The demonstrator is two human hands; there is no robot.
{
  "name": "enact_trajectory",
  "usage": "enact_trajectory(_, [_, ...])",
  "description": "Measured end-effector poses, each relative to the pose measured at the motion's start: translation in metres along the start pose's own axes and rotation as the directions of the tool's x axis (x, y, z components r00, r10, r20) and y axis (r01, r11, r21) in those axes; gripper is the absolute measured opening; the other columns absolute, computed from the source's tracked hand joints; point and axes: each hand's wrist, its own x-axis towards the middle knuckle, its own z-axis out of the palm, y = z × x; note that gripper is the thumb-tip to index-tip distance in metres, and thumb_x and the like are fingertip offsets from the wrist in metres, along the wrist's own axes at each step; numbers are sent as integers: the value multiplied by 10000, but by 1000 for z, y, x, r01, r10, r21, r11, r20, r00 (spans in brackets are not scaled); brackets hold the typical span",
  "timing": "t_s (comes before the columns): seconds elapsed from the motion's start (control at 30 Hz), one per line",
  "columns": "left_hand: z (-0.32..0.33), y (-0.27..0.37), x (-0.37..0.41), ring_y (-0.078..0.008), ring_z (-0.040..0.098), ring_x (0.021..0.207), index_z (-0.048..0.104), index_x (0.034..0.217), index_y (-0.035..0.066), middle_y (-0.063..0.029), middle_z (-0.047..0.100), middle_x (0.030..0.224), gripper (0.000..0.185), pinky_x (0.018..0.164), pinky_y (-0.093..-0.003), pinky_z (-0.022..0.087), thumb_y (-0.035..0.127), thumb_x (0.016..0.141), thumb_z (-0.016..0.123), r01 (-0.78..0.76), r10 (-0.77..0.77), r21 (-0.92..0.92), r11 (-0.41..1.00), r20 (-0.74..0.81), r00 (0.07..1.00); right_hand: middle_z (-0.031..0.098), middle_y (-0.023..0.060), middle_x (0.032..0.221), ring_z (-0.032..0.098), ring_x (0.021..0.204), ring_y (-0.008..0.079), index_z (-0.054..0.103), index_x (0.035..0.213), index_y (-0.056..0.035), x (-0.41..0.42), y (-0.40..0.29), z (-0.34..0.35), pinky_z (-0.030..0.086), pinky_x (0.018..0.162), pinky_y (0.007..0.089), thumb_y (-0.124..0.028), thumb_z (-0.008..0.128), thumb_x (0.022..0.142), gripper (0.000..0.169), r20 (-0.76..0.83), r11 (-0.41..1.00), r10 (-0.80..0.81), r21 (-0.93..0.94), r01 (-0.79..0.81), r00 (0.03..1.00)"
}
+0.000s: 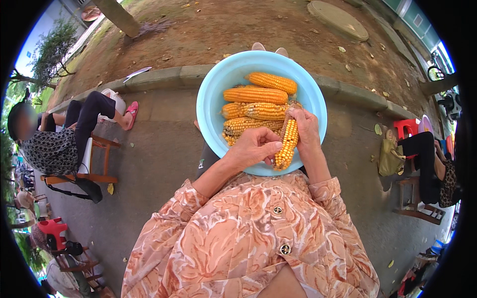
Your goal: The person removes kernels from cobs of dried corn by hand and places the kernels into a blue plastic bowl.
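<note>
My right hand (308, 128) grips a dried yellow corn cob (288, 143) near its upper end, tilted over the near rim of a light-blue plastic basin (205, 106). Part of this cob is stripped of kernels along its left side and top, where bare brown core shows. My left hand (253, 146) is at the cob's lower left, its thumb and fingers against the kernels. Several whole ears of corn (255, 95) lie side by side in the basin, which rests on my lap. Some loose-looking kernels (230, 138) show at the basin's left; my hands hide part of its bottom.
A concrete curb (160, 79) runs beyond the basin, with bare soil behind it. On the left a person (48, 145) sits on a wooden chair (98, 158); another person (419, 156) sits at right beside an olive bag (389, 158). A red plastic stool (405, 127) stands near them.
</note>
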Motion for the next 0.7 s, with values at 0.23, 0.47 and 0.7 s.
enact_trajectory(0.23, [-5, -12, 6, -94, 594, 636, 570, 962, -34, -54, 620, 769, 221, 549, -231, 510, 162, 872, 622, -29, 29, 42, 999, 0, 1000, 579, 7, 695, 499, 550, 68, 631, 832, 6, 1, 6, 0, 401, 498, 216, -134, 611, 799, 146, -10, 1000, 23, -12, -23, 1000])
enact_trajectory(0.47, [4, -22, 13, -97, 569, 557, 550, 920, -35, -55, 589, 708, 102, 502, -240, 491, -14, 834, 500, -99, 123, 282, 954, -68, 990, 578, 10, 690, 509, 553, 72, 633, 848, 12, 3, 9, -1, 409, 501, 213, -130, 607, 794, 154, -7, 999, 43, -24, -43, 999])
enact_trajectory(0.7, [-2, -16, 13, -113, 568, 603, 536, 950, -27, -60, 577, 756, 133, 540, -248, 511, 38, 888, 438, 38, -39, -2, 999, -50, 998, 582, 11, 712, 521, 578, 76, 622, 820, 7, 10, 14, -6, 426, 525, 220, -131, 613, 793, 141, -43, 997, 24, 73, -20, 999])
